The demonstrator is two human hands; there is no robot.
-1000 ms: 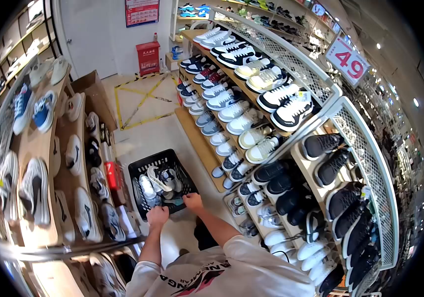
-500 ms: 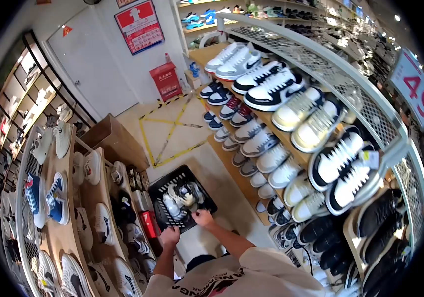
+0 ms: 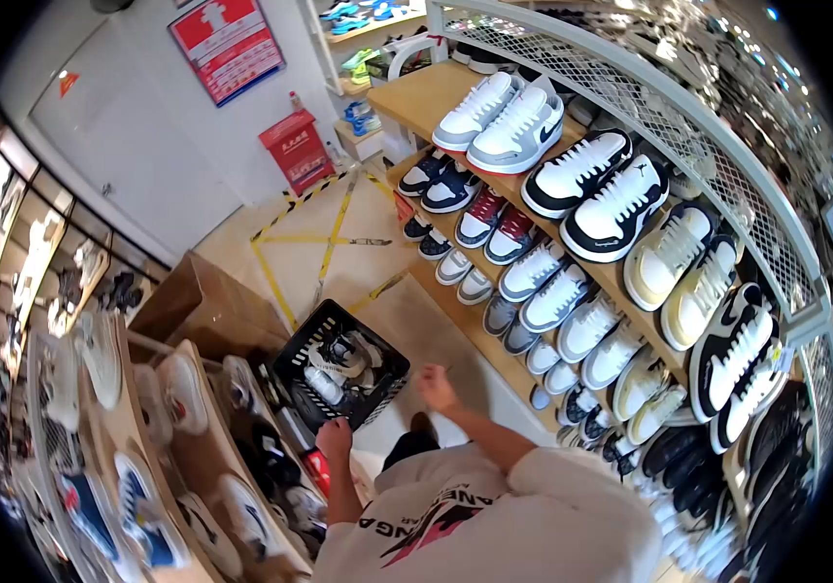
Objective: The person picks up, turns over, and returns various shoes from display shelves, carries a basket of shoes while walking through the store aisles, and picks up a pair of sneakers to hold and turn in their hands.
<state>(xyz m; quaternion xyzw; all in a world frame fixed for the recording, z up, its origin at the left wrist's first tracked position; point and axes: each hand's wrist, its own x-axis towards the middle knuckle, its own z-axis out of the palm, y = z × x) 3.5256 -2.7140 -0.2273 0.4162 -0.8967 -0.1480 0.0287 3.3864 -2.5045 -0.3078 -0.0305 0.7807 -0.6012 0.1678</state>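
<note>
A black plastic basket (image 3: 399, 361) with slotted walls sits low in front of me, between the two shoe racks. In it lie shoes (image 3: 343, 355) in white, beige and dark tones, and a white item (image 3: 323, 386), perhaps a bottle or a shoe, too small to name surely. My left hand (image 3: 335, 439) is closed on the basket's near corner, its fingertips partly hidden. To the right of the basket, apart from its rim, is my right hand (image 3: 436, 389), with fingers loosely bent and slightly apart; nothing shows in it.
Sneakers fill the tiered rack (image 3: 620, 282) on my right and the wooden shelves (image 3: 159, 428) on my left. A cardboard box (image 3: 207, 306) stands beyond the left shelves. Yellow tape (image 3: 339, 228) marks the floor near a red box (image 3: 297, 151) and a white door (image 3: 125, 146).
My right hand has let go of the basket's near edge and moved up and right. My left hand stays at the basket. The camera view has shifted and turned.
</note>
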